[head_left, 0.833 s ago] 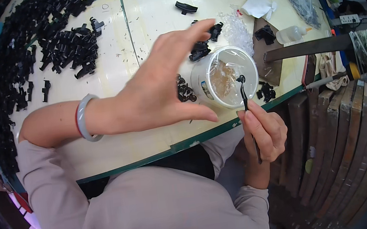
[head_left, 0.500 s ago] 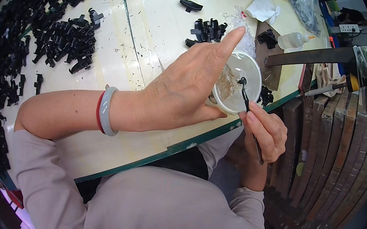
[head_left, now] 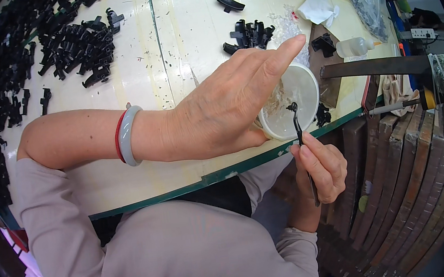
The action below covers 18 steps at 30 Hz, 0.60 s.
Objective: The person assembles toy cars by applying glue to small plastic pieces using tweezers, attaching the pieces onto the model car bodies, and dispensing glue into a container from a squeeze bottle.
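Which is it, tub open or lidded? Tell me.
Open: no lid sits on the tub, and its pale inside shows around the tip of the black tool.

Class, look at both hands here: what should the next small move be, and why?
Probably steady the white tub with the left hand: that hand is right at the tub's left side, while the right hand holds a thin black tool, its tip over the tub's opening.

Pinkish-grey top (head_left: 186, 249), plain sleeves (head_left: 55, 216), smooth pale-grey bangle (head_left: 126, 136), red cord bracelet (head_left: 118, 139)
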{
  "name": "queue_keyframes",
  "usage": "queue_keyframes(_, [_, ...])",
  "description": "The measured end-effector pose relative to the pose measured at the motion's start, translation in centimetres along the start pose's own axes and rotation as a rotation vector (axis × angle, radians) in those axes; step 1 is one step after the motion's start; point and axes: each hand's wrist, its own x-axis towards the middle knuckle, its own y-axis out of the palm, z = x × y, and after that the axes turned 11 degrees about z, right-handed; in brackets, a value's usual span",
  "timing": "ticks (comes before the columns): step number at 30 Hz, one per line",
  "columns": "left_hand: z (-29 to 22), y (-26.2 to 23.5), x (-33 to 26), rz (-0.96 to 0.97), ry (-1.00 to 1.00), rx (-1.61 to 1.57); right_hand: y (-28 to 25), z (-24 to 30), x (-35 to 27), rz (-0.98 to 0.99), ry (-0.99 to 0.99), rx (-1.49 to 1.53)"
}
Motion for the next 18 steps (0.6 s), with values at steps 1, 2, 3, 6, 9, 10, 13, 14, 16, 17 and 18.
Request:
queue_keyframes(1, [-0.01,0.04,-0.03,-0.007,0.004,0.009,0.04,-0.06,-0.01,0.0,-0.001,0.0])
queue_keyframes(2, [0.0,0.06,-0.05,-0.014,0.008,0.018,0.07,-0.16,0.01,-0.008,-0.011,-0.016])
queue_keyframes(3, [0.03,0.05,-0.06,-0.014,0.008,0.018,0.09,-0.22,0.05,-0.017,-0.021,-0.033])
queue_keyframes(6, [0.07,-0.04,-0.08,-0.008,0.012,0.017,0.16,-0.14,0.27,-0.018,-0.021,-0.036])
queue_keyframes(9, [0.03,-0.13,-0.12,0.005,-0.01,-0.006,0.07,-0.03,0.34,0.01,-0.029,-0.033])
queue_keyframes(10, [0.03,-0.14,-0.1,0.002,0.003,0.011,0.01,0.01,0.44,0.01,-0.031,-0.032])
queue_keyframes(13, [0.12,-0.01,0.0,-0.012,0.031,0.023,-0.03,0.0,0.66,0.03,-0.049,-0.042])
queue_keyframes(14, [0.15,0.07,0.05,-0.023,0.046,0.017,0.14,-0.2,0.8,0.015,-0.052,-0.04])
queue_keyframes(16, [0.12,0.14,0.19,-0.022,0.055,0.015,0.17,-0.35,0.8,-0.003,-0.051,-0.039])
queue_keyframes(17, [0.1,0.21,0.31,-0.023,0.063,0.013,0.1,-0.4,0.71,0.01,-0.049,-0.043])
queue_keyframes(18, [0.11,0.06,0.14,-0.03,0.062,0.014,0.18,-0.3,0.92,0.028,-0.058,-0.046])
